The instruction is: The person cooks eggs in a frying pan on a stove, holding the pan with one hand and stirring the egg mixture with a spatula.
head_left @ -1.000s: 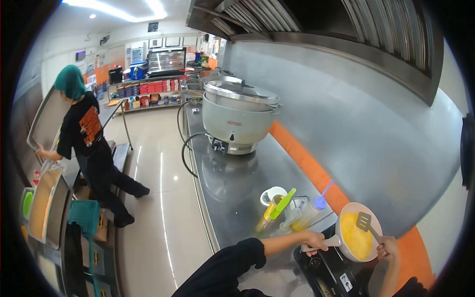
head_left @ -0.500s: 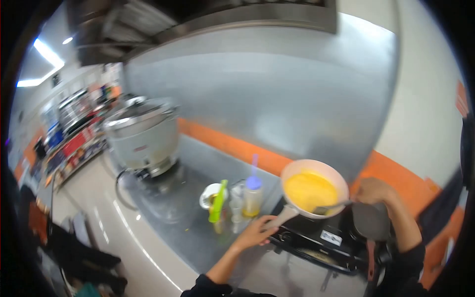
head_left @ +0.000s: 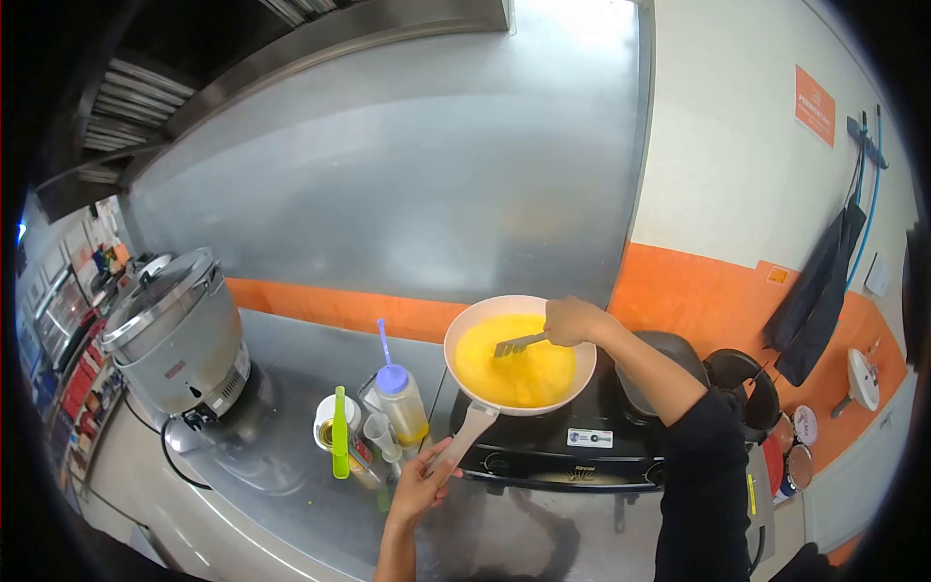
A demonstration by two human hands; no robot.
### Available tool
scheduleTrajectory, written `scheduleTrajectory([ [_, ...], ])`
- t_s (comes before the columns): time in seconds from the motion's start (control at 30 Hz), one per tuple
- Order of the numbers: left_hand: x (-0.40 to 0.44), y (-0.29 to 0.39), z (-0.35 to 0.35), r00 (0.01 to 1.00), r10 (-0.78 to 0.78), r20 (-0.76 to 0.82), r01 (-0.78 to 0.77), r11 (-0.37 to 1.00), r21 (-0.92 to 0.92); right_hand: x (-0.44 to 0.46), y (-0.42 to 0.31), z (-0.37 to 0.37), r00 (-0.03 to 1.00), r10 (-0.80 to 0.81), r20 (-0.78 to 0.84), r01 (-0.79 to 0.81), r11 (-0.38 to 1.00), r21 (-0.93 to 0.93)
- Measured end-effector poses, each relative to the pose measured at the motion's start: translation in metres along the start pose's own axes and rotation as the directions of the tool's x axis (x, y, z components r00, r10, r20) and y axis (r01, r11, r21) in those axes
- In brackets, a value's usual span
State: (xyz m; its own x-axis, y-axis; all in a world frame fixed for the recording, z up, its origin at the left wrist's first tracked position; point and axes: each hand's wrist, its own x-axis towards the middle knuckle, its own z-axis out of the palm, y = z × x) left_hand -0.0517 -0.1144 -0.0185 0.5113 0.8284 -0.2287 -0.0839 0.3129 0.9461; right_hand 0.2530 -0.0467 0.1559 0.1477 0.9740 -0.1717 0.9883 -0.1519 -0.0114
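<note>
My left hand is wrapped round the light handle of a pale frying pan that sits over the left side of a black gas stove. Bright yellow liquid egg covers the pan's bottom, with thicker folds near the front. My right hand is closed on the handle of a grey slotted spatula, whose head dips into the egg near the pan's middle. Left of the pan handle stand a squeeze bottle with a purple lid and yellow oil, and a lime-green utensil.
A large rice cooker stands on the steel counter at left. A second dark pan rests on the stove's right side, partly behind my right arm. A black wok and a hanging apron are further right. A range hood hangs above.
My view has swung right and steadied. The spatula has moved from the pan's front right edge to the middle of the egg. Both hands keep their holds.
</note>
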Motion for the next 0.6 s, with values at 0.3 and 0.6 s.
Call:
scheduleTrajectory([
  [0.3,-0.003,0.004,0.005,0.999,0.017,-0.033,-0.015,0.998,0.062,0.008,-0.011,0.016,0.974,0.091,-0.205,-0.06,0.986,0.153],
  [0.6,-0.003,0.004,0.005,0.996,0.061,-0.061,-0.054,0.993,0.106,-0.081,0.017,-0.043,0.998,-0.037,-0.046,0.039,0.998,0.044],
])
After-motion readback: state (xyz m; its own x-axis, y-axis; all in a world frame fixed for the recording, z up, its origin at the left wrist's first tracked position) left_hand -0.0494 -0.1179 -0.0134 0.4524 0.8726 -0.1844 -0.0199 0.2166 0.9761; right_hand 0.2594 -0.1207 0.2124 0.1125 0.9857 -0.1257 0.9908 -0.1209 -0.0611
